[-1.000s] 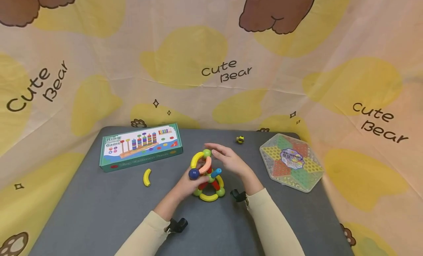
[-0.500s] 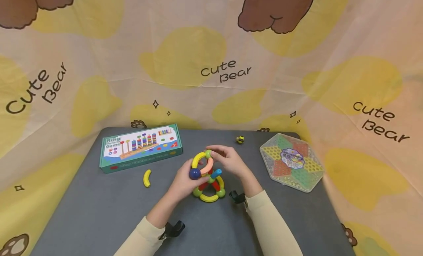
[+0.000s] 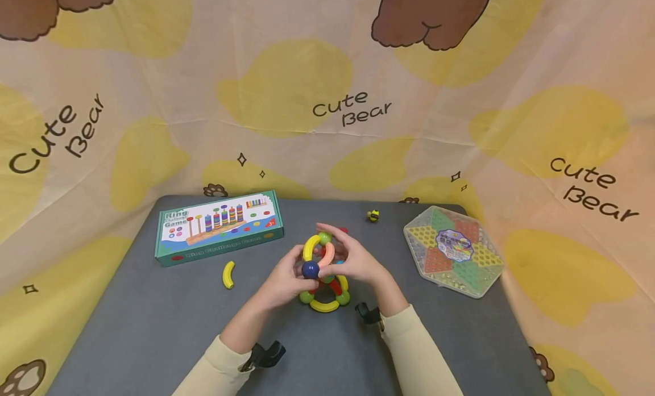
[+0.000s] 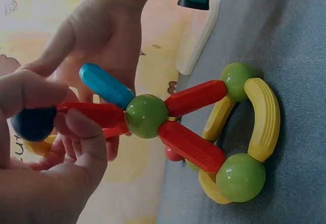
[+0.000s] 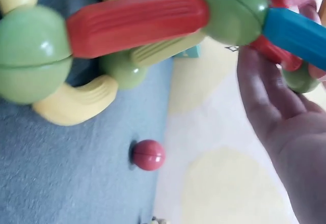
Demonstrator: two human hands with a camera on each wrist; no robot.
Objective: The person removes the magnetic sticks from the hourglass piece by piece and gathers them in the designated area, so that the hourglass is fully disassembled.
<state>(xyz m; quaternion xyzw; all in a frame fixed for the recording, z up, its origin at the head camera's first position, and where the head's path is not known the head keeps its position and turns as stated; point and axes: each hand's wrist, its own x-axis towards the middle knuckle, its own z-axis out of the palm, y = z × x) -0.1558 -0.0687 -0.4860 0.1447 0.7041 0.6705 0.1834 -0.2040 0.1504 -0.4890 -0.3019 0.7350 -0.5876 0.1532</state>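
Observation:
A ball-and-stick building toy [image 3: 324,307] stands on the table, with a ring of green balls and yellow curved sticks at its base. Slanting red sticks rise to a middle green ball [image 4: 146,116], from which a light blue stick [image 4: 104,84] juts out. Higher up are a dark blue ball [image 3: 310,270], a yellow curve, a salmon curve and a top green ball [image 3: 324,238]. My left hand [image 3: 284,279] pinches the upper part near the dark blue ball. My right hand [image 3: 360,262] grips the upper loop, thumb at the salmon curve, fingers partly hidden behind.
A loose yellow curved stick [image 3: 228,275] lies left of the toy, before a Ring Challenge Game box [image 3: 220,228]. A red ball [image 5: 148,155] lies behind the toy. A small bee figure [image 3: 373,216] and a hexagonal Chinese checkers set [image 3: 452,251] are on the right.
My right hand has come in from beside the top green ball, its thumb now at the salmon curve near the dark blue ball. The upper loop has shifted slightly right.

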